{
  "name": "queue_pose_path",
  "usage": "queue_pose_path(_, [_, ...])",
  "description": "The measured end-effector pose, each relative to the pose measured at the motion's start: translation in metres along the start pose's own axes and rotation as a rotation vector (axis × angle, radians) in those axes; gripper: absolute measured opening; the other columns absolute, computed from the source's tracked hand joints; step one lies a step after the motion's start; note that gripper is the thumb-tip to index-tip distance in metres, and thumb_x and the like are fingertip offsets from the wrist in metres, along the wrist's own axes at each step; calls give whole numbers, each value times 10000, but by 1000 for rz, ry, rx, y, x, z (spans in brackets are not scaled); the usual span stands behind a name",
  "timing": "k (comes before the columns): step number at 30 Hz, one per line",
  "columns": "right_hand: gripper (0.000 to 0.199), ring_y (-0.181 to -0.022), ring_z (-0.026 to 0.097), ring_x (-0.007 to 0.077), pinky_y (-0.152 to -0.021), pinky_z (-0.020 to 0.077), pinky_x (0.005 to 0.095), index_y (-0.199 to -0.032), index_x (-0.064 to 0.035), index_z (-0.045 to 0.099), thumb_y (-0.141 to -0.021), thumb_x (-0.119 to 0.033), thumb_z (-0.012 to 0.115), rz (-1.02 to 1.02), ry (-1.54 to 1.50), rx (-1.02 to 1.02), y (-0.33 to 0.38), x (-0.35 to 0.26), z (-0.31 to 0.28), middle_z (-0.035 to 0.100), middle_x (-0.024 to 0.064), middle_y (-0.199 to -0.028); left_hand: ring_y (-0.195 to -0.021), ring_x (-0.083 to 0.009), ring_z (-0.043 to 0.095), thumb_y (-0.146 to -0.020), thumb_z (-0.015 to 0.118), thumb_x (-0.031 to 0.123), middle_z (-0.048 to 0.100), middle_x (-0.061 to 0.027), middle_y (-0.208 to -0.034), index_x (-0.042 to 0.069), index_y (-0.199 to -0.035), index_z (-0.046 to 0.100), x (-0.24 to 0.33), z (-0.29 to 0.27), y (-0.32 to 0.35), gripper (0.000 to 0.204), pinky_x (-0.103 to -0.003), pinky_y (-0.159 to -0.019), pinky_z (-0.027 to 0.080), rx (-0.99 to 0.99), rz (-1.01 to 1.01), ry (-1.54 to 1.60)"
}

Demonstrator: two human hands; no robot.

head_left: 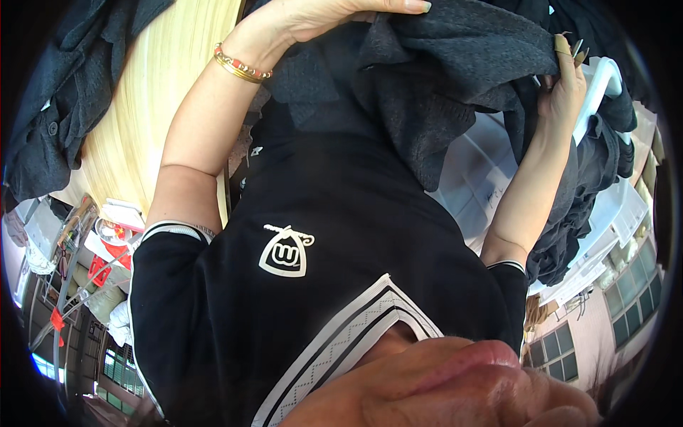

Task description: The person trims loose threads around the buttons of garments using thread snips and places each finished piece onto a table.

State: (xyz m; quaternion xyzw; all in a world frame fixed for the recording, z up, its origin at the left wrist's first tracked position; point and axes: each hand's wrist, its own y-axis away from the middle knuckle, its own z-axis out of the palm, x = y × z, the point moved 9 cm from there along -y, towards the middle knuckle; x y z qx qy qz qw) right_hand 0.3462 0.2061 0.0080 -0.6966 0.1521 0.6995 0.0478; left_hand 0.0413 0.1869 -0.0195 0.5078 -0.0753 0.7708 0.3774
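Observation:
A dark grey knitted garment (pixel 455 64) is stretched between my hands and hangs down over my lap. At the top edge of the view my left hand (pixel 334 16) grips it, the thumb lying along the cloth and the other fingers mostly out of sight. My right hand (pixel 563 89) is closed at the garment's right edge, with yellowish coverings on some fingertips. A small shiny metal tool (pixel 578 48) sticks out between those fingers; its kind is too small to tell.
On the left stands a pale wooden tabletop (pixel 153 92) with another dark knitted garment (pixel 60 114) on it. A white plastic bin (pixel 601 89) is to the right, with dark clothes (pixel 580 199) draped beside it. Translucent plastic (pixel 473 167) shows below the garment.

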Motion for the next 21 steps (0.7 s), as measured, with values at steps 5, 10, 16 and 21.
queue_pose_path(5, [174,-481,399,55,-477,314,223,-1070,-38,671,-972,-182,676,29,-73,-5,-6,2,-3,604,-22,-726,-1095,-127,625,-980,617,63,695,-64,-1191,-49,-1268,633,-3,6,2,310,-243,-1000,456,-164,21,240])
queue_pose_path(10, [142,-455,394,55,-463,263,226,-984,-56,663,-968,-196,683,127,-88,-55,-25,27,-23,584,-30,-656,-1093,-132,633,-979,603,39,697,-70,-1186,-47,-1265,632,-11,13,-3,301,-242,-986,473,-225,12,283])
queue_pose_path(16, [208,-488,430,29,-464,286,197,-1075,-29,705,-972,-207,678,120,-19,-38,-12,21,-5,605,-31,-694,-1074,-122,641,-975,613,37,699,-66,-1189,-28,-1250,645,-11,10,-3,284,-226,-960,487,-174,18,279])
queue_pose_path(21, [337,-530,480,29,-479,354,170,-1260,-80,689,-956,-224,712,-85,209,-60,-26,16,-19,667,-46,-834,-1066,-123,646,-984,603,35,702,-62,-1182,-26,-1250,644,-8,15,-4,276,-223,-958,490,-173,48,300])
